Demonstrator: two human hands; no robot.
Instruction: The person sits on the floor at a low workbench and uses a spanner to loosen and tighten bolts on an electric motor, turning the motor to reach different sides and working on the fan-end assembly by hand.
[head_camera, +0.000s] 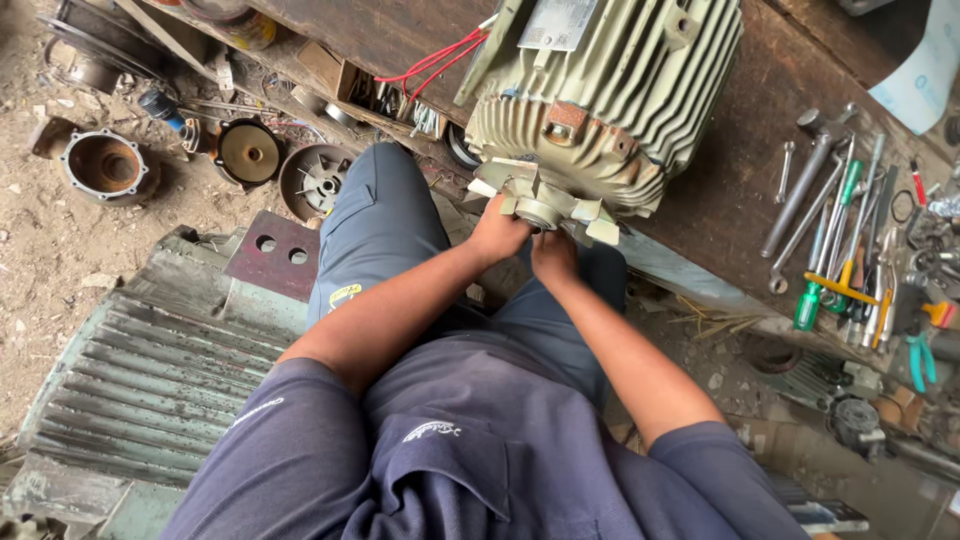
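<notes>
One ribbed green motor (610, 90) is lying on the wooden bench (720, 190), its single pale fan (545, 205) facing the person. Both arms are reaching forward: the left hand (497, 235) and right hand (553, 255) are clasping the fan's lower blades (fingertips hidden). Three rusty end covers (250, 152) are sitting on the ground.

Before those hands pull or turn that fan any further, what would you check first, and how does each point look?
1. Both hands on the fan: left hand and right hand touch the pale fan. Ok.
2. Motor resting on the workbench: ok.
3. Red wires clear of the fan: ok.
4. Tools lying beside the motor: ok.
5. Fan fastening at its hub: cannot tell, hidden by fingers.
</notes>
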